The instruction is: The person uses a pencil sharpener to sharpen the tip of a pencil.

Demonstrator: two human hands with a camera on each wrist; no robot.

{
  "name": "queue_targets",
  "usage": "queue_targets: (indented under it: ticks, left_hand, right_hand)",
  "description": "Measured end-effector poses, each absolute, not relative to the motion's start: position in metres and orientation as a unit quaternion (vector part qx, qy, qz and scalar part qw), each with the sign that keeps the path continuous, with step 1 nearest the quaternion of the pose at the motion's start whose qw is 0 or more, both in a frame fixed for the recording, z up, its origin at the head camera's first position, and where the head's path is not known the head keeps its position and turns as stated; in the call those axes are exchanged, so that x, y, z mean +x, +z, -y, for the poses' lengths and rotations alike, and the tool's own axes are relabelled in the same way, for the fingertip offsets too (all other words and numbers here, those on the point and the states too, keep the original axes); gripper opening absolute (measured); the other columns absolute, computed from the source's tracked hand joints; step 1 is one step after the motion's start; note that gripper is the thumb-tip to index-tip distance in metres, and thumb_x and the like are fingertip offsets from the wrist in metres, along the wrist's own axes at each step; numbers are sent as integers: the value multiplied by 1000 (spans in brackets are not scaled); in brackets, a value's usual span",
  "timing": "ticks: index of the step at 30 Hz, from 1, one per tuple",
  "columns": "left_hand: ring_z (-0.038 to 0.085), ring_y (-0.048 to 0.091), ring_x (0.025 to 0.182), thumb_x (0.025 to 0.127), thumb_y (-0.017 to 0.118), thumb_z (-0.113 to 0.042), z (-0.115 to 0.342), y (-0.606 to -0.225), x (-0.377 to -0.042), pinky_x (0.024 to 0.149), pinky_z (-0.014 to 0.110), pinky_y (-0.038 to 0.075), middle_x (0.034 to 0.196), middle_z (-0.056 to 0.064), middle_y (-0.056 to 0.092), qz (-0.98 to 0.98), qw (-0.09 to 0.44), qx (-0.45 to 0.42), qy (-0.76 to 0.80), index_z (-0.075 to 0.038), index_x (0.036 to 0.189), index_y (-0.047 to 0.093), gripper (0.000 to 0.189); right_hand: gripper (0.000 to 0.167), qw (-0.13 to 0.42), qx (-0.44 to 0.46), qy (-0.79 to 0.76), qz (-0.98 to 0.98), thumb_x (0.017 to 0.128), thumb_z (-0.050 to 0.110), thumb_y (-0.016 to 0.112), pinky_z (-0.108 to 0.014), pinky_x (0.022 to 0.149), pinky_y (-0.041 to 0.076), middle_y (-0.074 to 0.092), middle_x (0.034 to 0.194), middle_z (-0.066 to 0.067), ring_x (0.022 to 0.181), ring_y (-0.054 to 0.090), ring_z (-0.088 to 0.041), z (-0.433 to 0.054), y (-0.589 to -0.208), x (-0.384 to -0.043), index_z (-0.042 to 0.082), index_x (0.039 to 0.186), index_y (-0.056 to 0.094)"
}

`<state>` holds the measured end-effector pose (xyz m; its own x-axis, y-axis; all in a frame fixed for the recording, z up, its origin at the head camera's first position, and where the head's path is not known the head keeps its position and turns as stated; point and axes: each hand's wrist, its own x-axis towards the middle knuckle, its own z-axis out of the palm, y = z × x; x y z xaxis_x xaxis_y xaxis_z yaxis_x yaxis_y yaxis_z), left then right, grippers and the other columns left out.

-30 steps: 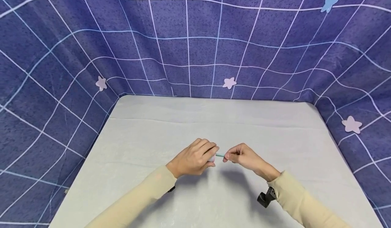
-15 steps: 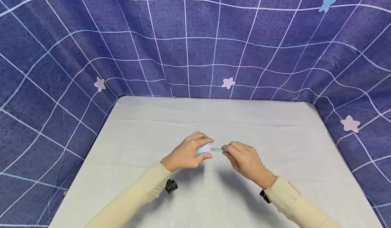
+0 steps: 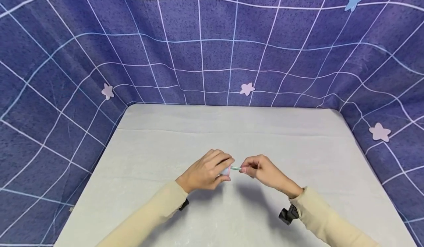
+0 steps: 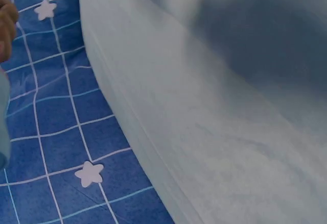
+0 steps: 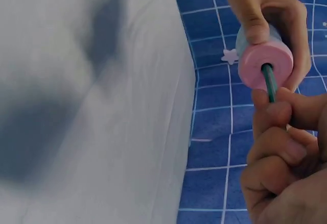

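My left hand point(image 3: 207, 170) grips a small cylindrical pencil sharpener point(image 3: 226, 171) with a pale blue body and a pink end. A thin green pencil point(image 3: 235, 168) sticks out of it towards the right. Thumb and fingertips of my right hand point(image 3: 265, 172) pinch that pencil close to the sharpener. From the right wrist, the sharpener's pink face point(image 5: 253, 68) shows a round hole with the pencil point(image 5: 269, 82) in it. Only a strip of the pale blue body point(image 4: 4, 124) enters the left wrist view, below some fingers point(image 4: 6, 30). The pencil's point is hidden inside.
Both hands are raised over a white-covered table point(image 3: 185, 129), and their shadows fall on it. Dark blue cloth point(image 3: 215, 52) with a grid and star shapes hangs behind and at the sides. A black wrist camera point(image 3: 289, 214) sits below the right cuff.
Half a second ago the right hand was rolled over with its back upward; now it has rolled back, thumb showing. The left hand has rolled too, covering more of the sharpener.
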<state>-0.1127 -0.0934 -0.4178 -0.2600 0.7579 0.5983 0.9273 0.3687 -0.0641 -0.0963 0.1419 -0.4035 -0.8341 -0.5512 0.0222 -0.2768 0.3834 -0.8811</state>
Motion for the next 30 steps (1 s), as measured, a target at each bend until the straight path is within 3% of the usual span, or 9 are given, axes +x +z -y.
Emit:
queue_targets:
  ticks: [3,6,9,11,13,15,22,25,30]
  left_hand:
    - [20,57,95,81,73,-33,94,-420,-114,82,30,48,107,8,62,786,283,-526,-161,0,113,62,47]
    - [19,58,98,80,75,-30,94,-419,-113,85,29,49,108,9,63,814,234,-482,-225,0,114,63,46]
    - [18,58,100,79,76,-26,93,-415,-112,84,27,51,108,8,64,834,174,-433,-294,-1,113,65,44]
    - [17,58,100,79,77,-25,91,-411,-113,85,26,51,108,6,65,840,147,-416,-315,-3,113,65,42]
    - [16,58,100,78,77,-25,91,-408,-115,87,26,51,107,6,65,843,141,-420,-306,-2,112,66,42]
    - [16,58,100,78,78,-26,92,-407,-118,90,27,49,107,5,65,842,153,-440,-272,-2,112,66,43]
    - [21,56,99,73,80,-28,103,-414,-127,83,32,47,109,6,63,806,271,-507,-138,-5,112,62,48]
    - [23,57,98,69,83,-25,111,-417,-131,83,34,47,108,9,64,794,303,-501,-162,-3,110,64,50]
    - [23,61,95,65,85,-26,116,-421,-136,83,35,47,107,10,66,784,321,-485,-216,-2,108,66,52]
  right_hand:
    - [6,50,-296,-436,-848,90,9,62,-18,46,35,54,65,6,51,43,-1,-139,-407,-96,8,91,68]
    - [7,-139,-370,-302,-868,88,15,66,-19,49,43,62,73,6,56,52,-3,-134,-412,-97,11,94,66]
    - [13,-306,-412,-196,-836,94,21,59,-19,50,45,62,77,6,58,56,-7,-131,-417,-102,10,93,66]
    - [24,-344,-424,-177,-819,100,24,49,-18,46,41,56,70,5,52,48,-7,-130,-420,-105,9,90,66]
    - [34,-335,-429,-190,-817,102,27,41,-14,43,36,51,66,6,49,42,-4,-130,-422,-106,9,89,67]
    - [35,-289,-429,-221,-827,102,26,42,-12,42,32,49,63,6,49,37,0,-131,-423,-107,8,88,69]
    - [10,-90,-362,-324,-869,91,9,61,-16,51,36,54,65,9,55,36,4,-144,-420,-108,10,85,69]
    - [10,-62,-328,-342,-879,89,7,64,-17,51,35,48,64,11,54,34,4,-155,-420,-108,12,83,69]
    - [9,-62,-324,-344,-879,90,10,63,-17,51,35,50,65,9,55,34,4,-162,-421,-111,12,85,70]
